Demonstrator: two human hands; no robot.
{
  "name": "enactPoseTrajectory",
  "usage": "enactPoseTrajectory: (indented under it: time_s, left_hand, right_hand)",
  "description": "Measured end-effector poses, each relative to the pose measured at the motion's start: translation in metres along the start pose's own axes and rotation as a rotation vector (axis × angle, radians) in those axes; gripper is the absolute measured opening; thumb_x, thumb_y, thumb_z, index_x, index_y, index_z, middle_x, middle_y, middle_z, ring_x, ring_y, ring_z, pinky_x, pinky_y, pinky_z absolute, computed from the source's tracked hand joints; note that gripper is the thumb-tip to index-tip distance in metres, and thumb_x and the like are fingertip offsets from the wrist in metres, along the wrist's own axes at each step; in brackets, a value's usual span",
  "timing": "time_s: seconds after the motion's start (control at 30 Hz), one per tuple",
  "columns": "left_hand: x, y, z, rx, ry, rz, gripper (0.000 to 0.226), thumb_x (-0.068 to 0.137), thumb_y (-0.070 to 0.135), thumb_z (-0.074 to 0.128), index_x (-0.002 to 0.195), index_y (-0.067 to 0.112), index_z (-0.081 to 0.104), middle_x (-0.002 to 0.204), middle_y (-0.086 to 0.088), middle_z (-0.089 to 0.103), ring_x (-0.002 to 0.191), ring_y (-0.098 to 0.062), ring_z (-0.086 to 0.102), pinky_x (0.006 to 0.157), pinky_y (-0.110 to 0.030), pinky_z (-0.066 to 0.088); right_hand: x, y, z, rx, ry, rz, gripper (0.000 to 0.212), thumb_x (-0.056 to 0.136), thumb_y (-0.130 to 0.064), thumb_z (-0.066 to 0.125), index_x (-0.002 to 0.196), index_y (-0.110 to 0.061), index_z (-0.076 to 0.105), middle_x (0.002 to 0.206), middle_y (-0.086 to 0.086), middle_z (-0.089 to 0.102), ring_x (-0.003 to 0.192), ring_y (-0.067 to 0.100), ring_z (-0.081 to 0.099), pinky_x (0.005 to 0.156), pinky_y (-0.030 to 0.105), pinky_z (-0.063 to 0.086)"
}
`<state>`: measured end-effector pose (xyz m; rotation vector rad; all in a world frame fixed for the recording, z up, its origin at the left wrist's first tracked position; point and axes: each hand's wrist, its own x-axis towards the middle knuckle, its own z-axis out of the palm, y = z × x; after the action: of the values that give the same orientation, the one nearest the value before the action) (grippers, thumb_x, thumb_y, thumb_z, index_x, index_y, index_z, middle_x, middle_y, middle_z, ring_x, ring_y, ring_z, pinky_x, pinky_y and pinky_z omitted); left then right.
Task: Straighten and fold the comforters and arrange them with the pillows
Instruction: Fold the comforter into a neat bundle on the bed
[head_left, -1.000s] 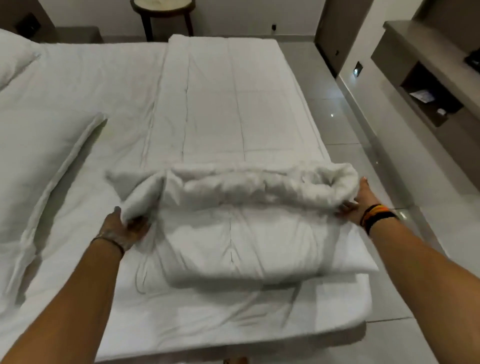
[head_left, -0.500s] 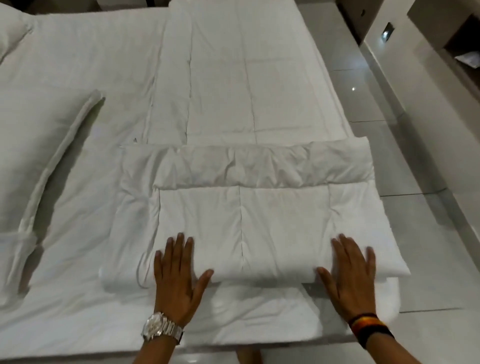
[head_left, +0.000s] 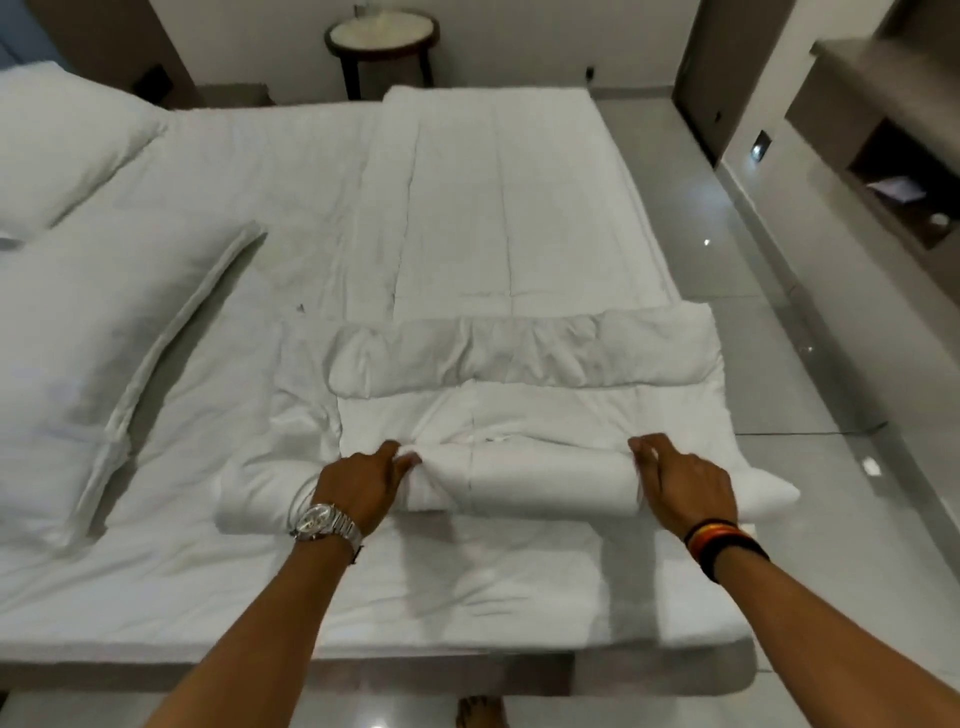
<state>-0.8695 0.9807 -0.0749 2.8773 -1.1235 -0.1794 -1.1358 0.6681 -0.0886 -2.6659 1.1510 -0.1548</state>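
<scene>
Head view, frame centre: left hand (head_left: 358, 486) and right hand (head_left: 680, 483) pinch the folded white quilted comforter's (head_left: 519, 415) near edge, long axis left-right.

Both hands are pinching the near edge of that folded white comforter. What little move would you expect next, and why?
Probably lifting that near edge and rolling it away, toward the puffy band across the far side. The left hand and right hand each grip the near fold of the comforter, which is already bunched upward, and the far part already lies doubled over, so another fold forward seems likely.
</scene>
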Motion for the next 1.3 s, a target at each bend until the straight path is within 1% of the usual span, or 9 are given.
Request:
enactPoseTrajectory:
  time_s: [0.27,0.47,0.67,0.77,0.87,0.97,1.07,1.17,1.3]
  left_hand:
    - [-0.112,0.03,-0.102,-0.045,-0.147,0.002,0.062,0.099,0.068,0.023,0.116,0.031,0.069,0.095,-0.003,0.077,0.093,-0.027,0.07,0.066,-0.033,0.041]
    - [-0.115,0.028,-0.157,-0.173,-0.599,-0.069,0.063,0.098,0.068,0.041,0.062,0.017,0.052,0.066,0.003,0.059,0.06,-0.014,0.055,0.063,-0.032,0.039]
    - [-0.026,0.013,-0.19,-0.131,-0.959,-0.088,0.063,0.088,0.082,0.041,0.087,0.026,0.069,0.105,0.006,0.066,0.097,-0.014,0.064,0.098,-0.035,0.047]
    - [0.066,0.002,-0.202,-0.242,-0.785,-0.091,0.077,0.081,0.089,0.043,0.102,0.023,0.077,0.11,0.004,0.074,0.1,-0.015,0.068,0.103,-0.038,0.048]
    - [0.17,-0.01,-0.213,-0.175,-0.262,-0.074,0.068,0.087,0.084,0.039,0.089,0.025,0.072,0.092,0.001,0.073,0.092,-0.027,0.069,0.089,-0.039,0.05]
    - [0.246,-0.021,-0.211,-0.125,0.313,-0.143,0.053,0.097,0.064,0.042,0.107,0.021,0.07,0.095,-0.014,0.075,0.093,-0.039,0.069,0.089,-0.047,0.049]
    - [0.25,-0.006,-0.17,-0.228,0.615,-0.215,0.051,0.101,0.047,0.049,0.136,0.01,0.059,0.126,-0.017,0.068,0.113,-0.041,0.062,0.105,-0.054,0.039]
    - [0.184,0.035,-0.107,-0.363,0.466,-0.168,0.063,0.101,0.046,0.047,0.154,0.012,0.041,0.156,-0.012,0.046,0.145,-0.034,0.04,0.121,-0.056,0.02]
    - [0.168,0.045,-0.032,-0.308,0.159,-0.022,0.077,0.101,0.059,0.033,0.163,0.016,0.021,0.171,-0.007,0.015,0.158,-0.028,0.01,0.125,-0.058,0.006]
  right_hand:
    - [-0.081,0.001,-0.117,-0.03,-0.166,-0.034,0.098,0.086,-0.08,-0.012,0.09,-0.025,0.069,0.08,-0.002,0.071,0.079,0.026,0.066,0.072,0.036,0.042]
    - [-0.099,-0.005,-0.168,0.042,-0.645,0.068,0.078,0.098,-0.075,0.013,0.084,-0.015,0.061,0.088,0.0,0.068,0.084,0.018,0.063,0.087,0.037,0.047]
    - [-0.013,-0.028,-0.193,0.06,-0.945,0.096,0.076,0.1,-0.075,0.02,0.105,-0.015,0.066,0.114,0.001,0.066,0.104,0.018,0.062,0.096,0.034,0.041]
    - [0.09,-0.049,-0.198,0.009,-0.8,0.087,0.082,0.097,-0.078,0.021,0.091,-0.012,0.07,0.1,0.004,0.067,0.094,0.022,0.065,0.091,0.035,0.044]
    - [0.209,-0.075,-0.194,-0.109,-0.435,0.004,0.082,0.096,-0.079,0.015,0.071,-0.016,0.061,0.085,0.008,0.066,0.087,0.029,0.066,0.087,0.038,0.048]
    - [0.299,-0.095,-0.183,-0.094,-0.001,0.01,0.072,0.105,-0.064,0.023,0.093,-0.011,0.069,0.096,0.018,0.072,0.097,0.039,0.066,0.092,0.044,0.044]
    - [0.32,-0.105,-0.156,0.003,0.291,-0.042,0.056,0.107,-0.053,0.036,0.12,-0.011,0.07,0.117,0.017,0.07,0.112,0.039,0.061,0.109,0.049,0.034]
    - [0.247,-0.104,-0.1,0.093,0.267,-0.097,0.05,0.106,-0.05,0.041,0.137,-0.016,0.061,0.143,0.011,0.059,0.138,0.031,0.049,0.126,0.054,0.015]
    - [0.187,-0.075,-0.013,-0.017,-0.093,-0.048,0.075,0.103,-0.067,0.019,0.162,-0.024,0.031,0.172,0.006,0.023,0.159,0.026,0.015,0.126,0.059,-0.003]
